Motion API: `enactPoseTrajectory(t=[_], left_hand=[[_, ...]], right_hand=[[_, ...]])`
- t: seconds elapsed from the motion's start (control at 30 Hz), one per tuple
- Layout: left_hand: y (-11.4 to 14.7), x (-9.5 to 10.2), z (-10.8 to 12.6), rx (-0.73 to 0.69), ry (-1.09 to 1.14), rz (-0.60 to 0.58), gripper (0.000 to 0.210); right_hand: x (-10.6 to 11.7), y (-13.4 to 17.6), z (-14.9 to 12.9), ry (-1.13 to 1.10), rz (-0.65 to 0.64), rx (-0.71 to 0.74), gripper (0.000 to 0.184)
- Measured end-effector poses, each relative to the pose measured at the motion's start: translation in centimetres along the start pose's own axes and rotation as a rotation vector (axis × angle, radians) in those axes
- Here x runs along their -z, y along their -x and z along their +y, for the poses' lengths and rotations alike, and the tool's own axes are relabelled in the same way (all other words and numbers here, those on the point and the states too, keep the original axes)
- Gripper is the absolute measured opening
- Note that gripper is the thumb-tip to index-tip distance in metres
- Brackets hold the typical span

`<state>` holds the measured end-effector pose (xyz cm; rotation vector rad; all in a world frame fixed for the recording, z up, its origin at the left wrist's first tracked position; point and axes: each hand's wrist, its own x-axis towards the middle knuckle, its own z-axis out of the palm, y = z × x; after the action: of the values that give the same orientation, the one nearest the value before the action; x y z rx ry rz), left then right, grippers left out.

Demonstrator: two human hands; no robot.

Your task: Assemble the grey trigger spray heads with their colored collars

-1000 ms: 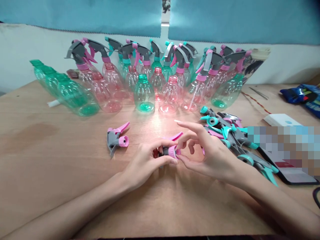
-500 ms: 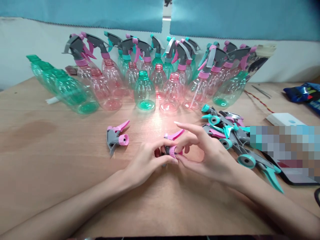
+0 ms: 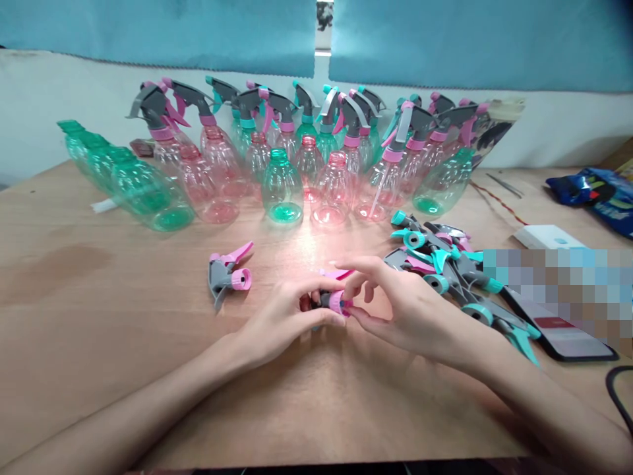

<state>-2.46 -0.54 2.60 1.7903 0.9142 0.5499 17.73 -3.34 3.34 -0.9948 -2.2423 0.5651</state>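
Observation:
In front of me, my left hand (image 3: pixel 289 316) is closed around a grey trigger spray head (image 3: pixel 324 300) with a pink collar and pink trigger. The collar's open end points right. There the thumb and bent fingertips of my right hand (image 3: pixel 403 300) pinch at the collar's rim, and its index finger arches above. Whether something small lies between these fingertips is hidden. Another grey and pink spray head (image 3: pixel 221 280) lies on the table left of my hands. Just past my right hand is a pile of loose spray heads (image 3: pixel 445 264), mostly grey and turquoise with some pink.
Behind my hands stand several bottles, among them an open green bottle (image 3: pixel 283 194) and an open pink bottle (image 3: pixel 330 198); many farther back carry spray heads. On the right are a phone (image 3: pixel 576 336), a white box (image 3: pixel 546 236), a blue packet (image 3: pixel 588 191) and tweezers (image 3: pixel 504 185).
The view has shifted slightly. My right fingertips have moved closer against the collar's mouth, while my left hand keeps its hold on the spray head.

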Motion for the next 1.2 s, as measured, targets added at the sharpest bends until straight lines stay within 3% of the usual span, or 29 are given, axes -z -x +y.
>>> enactPoseTrajectory(t=[0.2,0.27,0.37,0.47,0.6,0.73,0.9,1.07,1.2], left_hand=[[-0.2,-0.3,-0.1,0.061,0.039,0.079,0.024],[-0.2,-0.4,-0.1,0.059,0.076,0.094,0.025],[-0.3,-0.5,0.1,0.028,0.143,0.086,0.025],[-0.3,-0.5,0.2,0.004,0.136,0.078,0.022],[-0.3,-0.2,-0.1,-0.036,0.065,0.088,0.028],[0.0,0.2,-0.5,-0.082,-0.071,0.101,0.029],[0.8,1.2,0.0,-0.188,-0.371,0.146,0.024],[1.6,3.0,-0.5,-0.343,-0.701,0.173,0.016],[1.4,5.1,-1.1,-0.390,-0.831,0.191,0.014]], right_hand=[[-0.6,0.0,-0.1,0.065,0.052,0.011,0.049],[-1.2,0.1,-0.1,0.044,0.142,0.045,0.043],[-2.2,0.1,-0.3,0.042,0.344,0.044,0.020],[-2.6,0.1,-0.6,0.085,0.421,0.003,0.016],[-2.0,-0.2,-1.1,0.182,0.392,-0.031,0.014],[-1.7,-0.4,-1.3,0.124,0.276,-0.003,0.018],[-1.6,-0.6,-1.4,0.067,0.171,-0.063,0.014],[-1.5,-0.5,-1.8,0.082,0.140,-0.056,0.008],[-1.4,0.0,-2.1,0.107,0.100,-0.058,0.006]])
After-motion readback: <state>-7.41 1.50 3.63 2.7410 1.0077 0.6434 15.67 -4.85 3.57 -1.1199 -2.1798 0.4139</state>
